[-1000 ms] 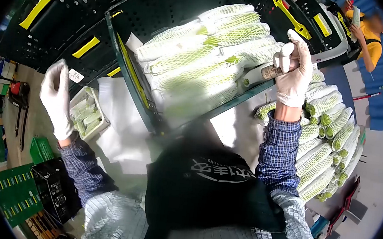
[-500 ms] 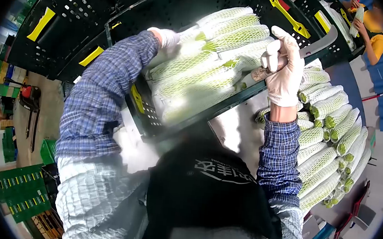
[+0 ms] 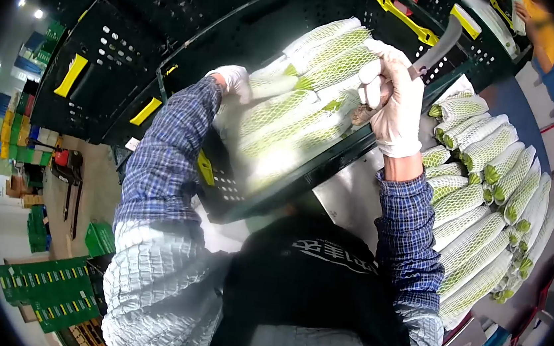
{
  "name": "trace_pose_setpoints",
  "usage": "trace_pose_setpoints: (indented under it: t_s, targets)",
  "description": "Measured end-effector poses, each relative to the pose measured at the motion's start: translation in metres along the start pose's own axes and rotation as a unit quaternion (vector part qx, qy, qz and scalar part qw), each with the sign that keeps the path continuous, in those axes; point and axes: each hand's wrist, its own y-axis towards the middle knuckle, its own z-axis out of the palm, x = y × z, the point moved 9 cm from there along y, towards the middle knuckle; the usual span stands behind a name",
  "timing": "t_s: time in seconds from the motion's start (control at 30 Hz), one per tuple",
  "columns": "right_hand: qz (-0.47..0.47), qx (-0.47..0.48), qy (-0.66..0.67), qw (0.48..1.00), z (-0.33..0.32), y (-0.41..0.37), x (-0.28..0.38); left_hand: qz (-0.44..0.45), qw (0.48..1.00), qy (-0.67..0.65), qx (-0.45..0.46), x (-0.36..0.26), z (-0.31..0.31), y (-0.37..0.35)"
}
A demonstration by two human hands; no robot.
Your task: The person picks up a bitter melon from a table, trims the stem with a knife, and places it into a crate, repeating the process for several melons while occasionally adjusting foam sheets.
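A dark green crate [image 3: 307,171] in front of me holds several long green vegetables [image 3: 331,58] in white foam nets. My left hand [image 3: 234,82], in a white glove, is closed on the left end of one netted vegetable [image 3: 270,87] lying across the others. In my gloved right hand [image 3: 397,111], the fingers wrap round the brown handle of a curved knife [image 3: 441,47], held over the crate's right side. Its blade points up and to the right, away from the vegetables. The left fingertips are partly hidden.
To the right, many more netted vegetables [image 3: 479,219] lie piled on a table. Other dark crates [image 3: 111,57] with yellow clips stand behind and left. A person in yellow [image 3: 547,32] is at the upper right. A pallet jack [image 3: 67,169] stands far left.
The view has shifted slightly. My left hand remains at the vegetable's end inside the crate. My right hand with the knife has moved a little left, and the blade has tilted more upright.
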Motion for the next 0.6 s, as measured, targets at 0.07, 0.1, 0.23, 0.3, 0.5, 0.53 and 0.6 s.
trace_pose_setpoints:
  t_s: [0.07,0.1,0.23,0.3,0.5,0.53,0.6]
  targets:
    - [0.009,0.002,0.011,1.000,-0.005,0.000,-0.001,0.040,0.917,0.379,-0.117,-0.077,-0.042,-0.061]
    - [0.015,0.003,0.028,0.999,-0.005,0.000,-0.002,0.022,0.885,0.438,-0.157,-0.086,-0.059,-0.070]
    - [0.021,-0.002,0.032,0.999,-0.003,-0.001,-0.004,0.092,0.831,0.422,-0.350,-0.122,-0.123,-0.145]
    - [0.010,-0.004,0.038,0.999,-0.002,-0.002,-0.001,0.117,0.849,0.324,-0.400,-0.145,-0.148,-0.202]
    - [0.012,-0.002,0.009,1.000,0.000,-0.007,-0.001,0.407,0.819,-0.340,-0.221,-0.197,-0.099,-0.250]
    - [0.009,-0.005,0.006,1.000,0.004,-0.012,0.004,0.424,0.788,-0.416,-0.161,-0.214,-0.083,-0.258]
    - [-0.016,-0.017,-0.061,0.998,0.007,-0.020,0.025,0.431,0.784,-0.425,-0.140,-0.220,-0.066,-0.241]
